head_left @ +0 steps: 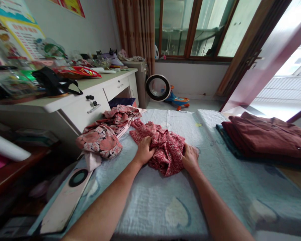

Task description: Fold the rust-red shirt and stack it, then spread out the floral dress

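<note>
A crumpled red garment with a small white print (163, 145) lies in the middle of a pale blue bed sheet (165, 201). My left hand (144, 150) is closed on the garment's left side. On the right edge of the same garment my right hand (190, 156) grips the cloth, its fingers curled into the fabric. Both forearms reach in from the bottom of the view.
A pink floral garment (102, 137) is heaped at the bed's left edge. Folded dark red clothes (266, 137) are stacked at the right. A white desk (85, 100) with clutter stands at left; a toy car (177, 99) sits on the floor beyond.
</note>
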Motion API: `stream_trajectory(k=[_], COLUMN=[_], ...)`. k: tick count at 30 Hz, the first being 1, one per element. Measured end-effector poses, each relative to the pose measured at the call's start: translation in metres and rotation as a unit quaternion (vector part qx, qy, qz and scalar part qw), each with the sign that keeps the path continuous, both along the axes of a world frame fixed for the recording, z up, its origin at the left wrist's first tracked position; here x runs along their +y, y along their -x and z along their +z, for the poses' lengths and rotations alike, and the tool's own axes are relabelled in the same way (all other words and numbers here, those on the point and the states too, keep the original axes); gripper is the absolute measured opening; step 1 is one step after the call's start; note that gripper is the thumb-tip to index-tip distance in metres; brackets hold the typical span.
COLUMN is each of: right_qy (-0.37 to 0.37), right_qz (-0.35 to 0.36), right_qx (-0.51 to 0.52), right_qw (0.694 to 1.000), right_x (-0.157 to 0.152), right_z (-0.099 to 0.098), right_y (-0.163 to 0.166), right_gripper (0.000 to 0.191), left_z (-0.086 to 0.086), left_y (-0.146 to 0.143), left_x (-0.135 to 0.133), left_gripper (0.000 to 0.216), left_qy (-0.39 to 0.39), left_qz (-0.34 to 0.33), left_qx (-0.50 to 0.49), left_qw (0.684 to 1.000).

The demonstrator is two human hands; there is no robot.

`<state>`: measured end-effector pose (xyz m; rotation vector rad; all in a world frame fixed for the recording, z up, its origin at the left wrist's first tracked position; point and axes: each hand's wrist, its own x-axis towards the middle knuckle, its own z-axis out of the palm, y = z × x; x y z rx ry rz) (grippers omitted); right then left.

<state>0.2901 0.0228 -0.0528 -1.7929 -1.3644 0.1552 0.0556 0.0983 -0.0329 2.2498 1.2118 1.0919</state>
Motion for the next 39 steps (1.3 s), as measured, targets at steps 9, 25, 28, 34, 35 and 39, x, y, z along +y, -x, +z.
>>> stream_trajectory(k=[9,25,28,34,35,39], right_qy=[-0.012,-0.227,-0.239,-0.24,-0.241,-0.223], right_qz=[0.198,0.044,0.033,0.02,0.017,0.057], right_qx=[0.245,0.57,0.578,0.555,0.551,0.543], right_qw=[0.949,0.788,0.78,0.796,0.799,0.808], right_x=[-0.005,-0.013,-0.016,-0.013,-0.012,-0.008], right_z=[0.02,0.05,0.049,0.047,0.047,0.043], right_y=[0.015,-0.04,-0.045,-0.04,-0.039,-0.03], right_gripper=[0.034,0.036,0.035,0.036,0.035,0.029], left_z=[0.014,0.037,0.039,0.043,0.044,0.047], left_y=[-0.007,-0.047,-0.054,-0.038,-0.032,0.003], left_x=[-0.016,-0.08,-0.092,-0.064,-0.055,-0.02], left_gripper=[0.05,0.033,0.032,0.022,0.022,0.025], left_qy=[0.093,0.356,0.36,0.127,0.076,-0.093], left_qz=[-0.127,-0.317,-0.338,-0.157,-0.098,0.15], left_qx=[-0.123,-0.256,-0.241,-0.252,-0.255,-0.206], left_qw=[0.98,0.841,0.835,0.946,0.959,0.962])
